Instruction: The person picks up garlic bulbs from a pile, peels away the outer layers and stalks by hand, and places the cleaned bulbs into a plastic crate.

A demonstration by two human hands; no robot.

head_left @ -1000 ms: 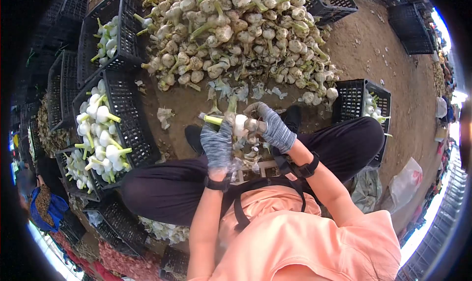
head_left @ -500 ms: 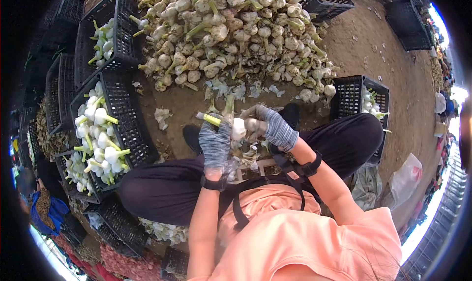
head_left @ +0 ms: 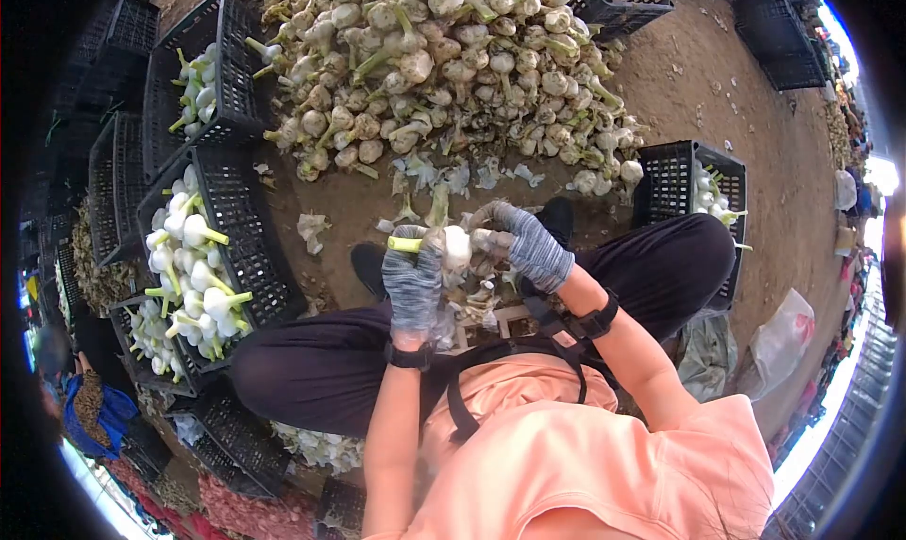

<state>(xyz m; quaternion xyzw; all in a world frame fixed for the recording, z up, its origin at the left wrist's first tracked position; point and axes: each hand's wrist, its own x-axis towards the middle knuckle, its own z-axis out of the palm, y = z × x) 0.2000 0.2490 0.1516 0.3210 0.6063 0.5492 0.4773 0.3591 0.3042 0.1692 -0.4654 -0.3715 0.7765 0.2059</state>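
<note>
A white garlic bulb (head_left: 457, 249) with a short cut green stem is between my two hands, over the ground between my knees. My left hand (head_left: 413, 280), in a grey striped fingerless glove, is closed round its neck, and the stem end pokes out to the left. At the bulb's right side, the bent, bare fingertips of my right hand (head_left: 530, 249) are pressed together against it. That hand wears a matching glove. Loose papery garlic skins (head_left: 477, 304) lie beneath the hands.
A large heap of untrimmed garlic (head_left: 444, 68) lies ahead. Black crates stand on the left, one holding white garlic bulbs (head_left: 193, 266). Another black crate (head_left: 670, 186) with bulbs stands by my right knee. A plastic bag (head_left: 781, 342) lies at the right.
The garlic bulb has turned slightly in my hands, so its cut stem end faces more toward me. My right fingertips have shifted a little on the bulb's side.
</note>
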